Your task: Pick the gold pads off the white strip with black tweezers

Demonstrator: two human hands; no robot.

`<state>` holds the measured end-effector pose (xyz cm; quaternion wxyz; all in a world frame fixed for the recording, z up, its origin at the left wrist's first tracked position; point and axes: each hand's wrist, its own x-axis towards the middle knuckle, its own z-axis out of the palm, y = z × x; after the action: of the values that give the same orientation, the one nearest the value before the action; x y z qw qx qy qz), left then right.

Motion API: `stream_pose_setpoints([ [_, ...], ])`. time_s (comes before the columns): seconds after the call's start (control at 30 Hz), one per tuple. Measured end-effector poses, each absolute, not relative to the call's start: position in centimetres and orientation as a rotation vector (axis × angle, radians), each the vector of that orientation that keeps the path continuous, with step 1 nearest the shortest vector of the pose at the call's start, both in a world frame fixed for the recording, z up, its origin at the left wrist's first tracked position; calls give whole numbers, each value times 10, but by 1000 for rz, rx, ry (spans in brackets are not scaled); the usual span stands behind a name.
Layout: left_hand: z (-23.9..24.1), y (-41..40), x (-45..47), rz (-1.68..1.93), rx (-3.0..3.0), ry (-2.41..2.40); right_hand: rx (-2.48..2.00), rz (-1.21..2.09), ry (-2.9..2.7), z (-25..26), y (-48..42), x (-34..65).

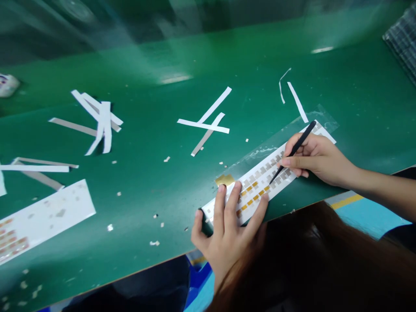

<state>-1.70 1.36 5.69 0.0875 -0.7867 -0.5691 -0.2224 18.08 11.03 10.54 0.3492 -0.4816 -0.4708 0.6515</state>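
My left hand point(229, 236) lies with fingers spread on the left end of a long white sheet point(276, 184), pressing it against the green table. Rows of small grey squares cover the sheet, and amber pieces point(250, 202) sit on several squares near my fingers. Black tweezers point(297, 144) are pinched in my right hand point(313, 157), tilted down to the left. Their tip touches or hovers just above the sheet beside an amber piece; I cannot tell which. A gold patch point(225, 179) lies above my left fingertips, by a clear film point(264, 145) along the sheet's far edge.
White and grey paper strips point(105, 125) lie heaped at left, with more crossed strips point(208, 125) in the middle. Another white sheet point(69, 201) with orange pieces is at far left. Tiny scraps point(154, 243) dot the table point(146, 182). Dark checked cloth point(403, 41) is at upper right.
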Motion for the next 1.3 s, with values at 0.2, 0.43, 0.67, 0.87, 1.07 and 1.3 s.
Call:
stream_pose_setpoints([
  [0.2,57,13,-17,-648,-2355,-1684,-1249,1692,-1231,106,110,182],
  [0.43,60,14,-14,-594,-2326,-1696,-1240,1687,-1223,104,110,181],
  [0.67,58,14,-11,-650,-2335,-1704,-1228,1573,-996,121,113,184],
  [0.87,53,14,-8,-696,-2276,-1709,-1183,1525,-1123,133,129,154],
  [1.07,53,14,-7,-711,-2275,-1734,-1199,1649,-1084,100,143,126],
  [1.3,53,14,-4,-730,-2247,-1746,-1209,1605,-1114,99,142,126],
])
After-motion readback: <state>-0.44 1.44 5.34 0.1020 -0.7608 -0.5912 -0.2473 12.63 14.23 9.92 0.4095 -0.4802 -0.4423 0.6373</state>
